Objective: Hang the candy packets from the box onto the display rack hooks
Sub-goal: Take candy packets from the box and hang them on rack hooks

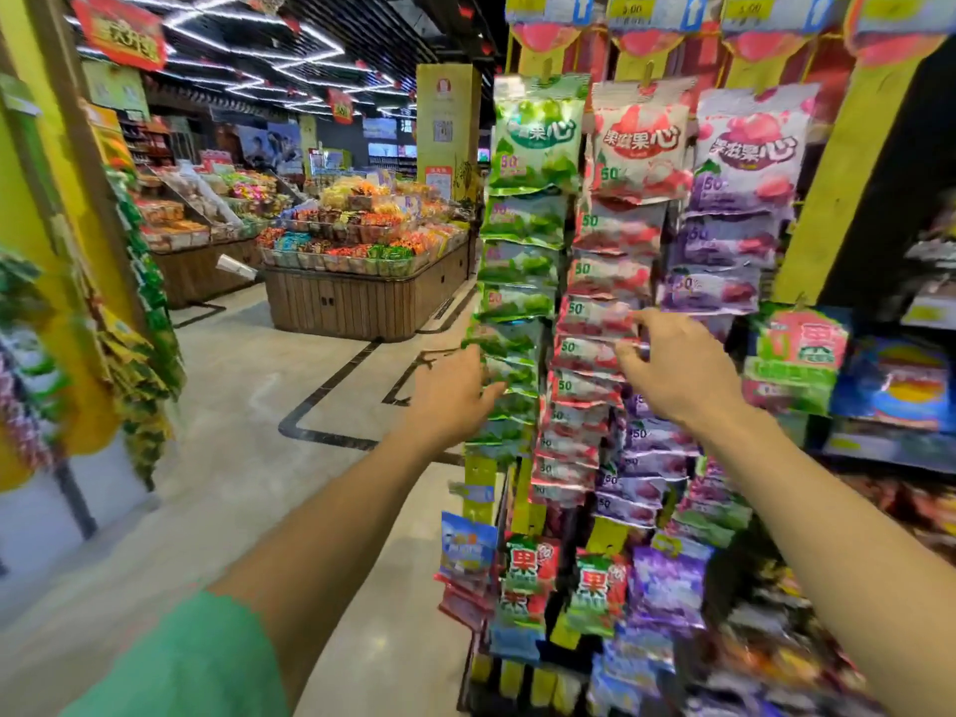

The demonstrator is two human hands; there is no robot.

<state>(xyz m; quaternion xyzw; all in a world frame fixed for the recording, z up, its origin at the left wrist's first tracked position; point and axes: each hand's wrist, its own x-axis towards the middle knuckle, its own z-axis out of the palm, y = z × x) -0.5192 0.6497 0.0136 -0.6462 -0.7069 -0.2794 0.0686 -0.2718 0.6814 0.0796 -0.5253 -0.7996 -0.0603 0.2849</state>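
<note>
A display rack (522, 59) holds three hanging columns of candy packets: green (535, 142), red (639, 142) and purple (747, 147). My right hand (672, 370) reaches into the red column at mid height, its thumb and fingers pinching the edge of a red packet (595, 315). My left hand (455, 390) sits at the left side of the green column, fingertips touching a green packet (509, 375) with the fingers fairly straight. No box is in view.
Lower hooks carry more small packets (589, 587) in red, green and purple. Shelves of goods (890, 385) stand to the right. A wooden island of loose sweets (362, 261) stands across the tiled aisle. Hanging snack strips (139, 282) line the left pillar.
</note>
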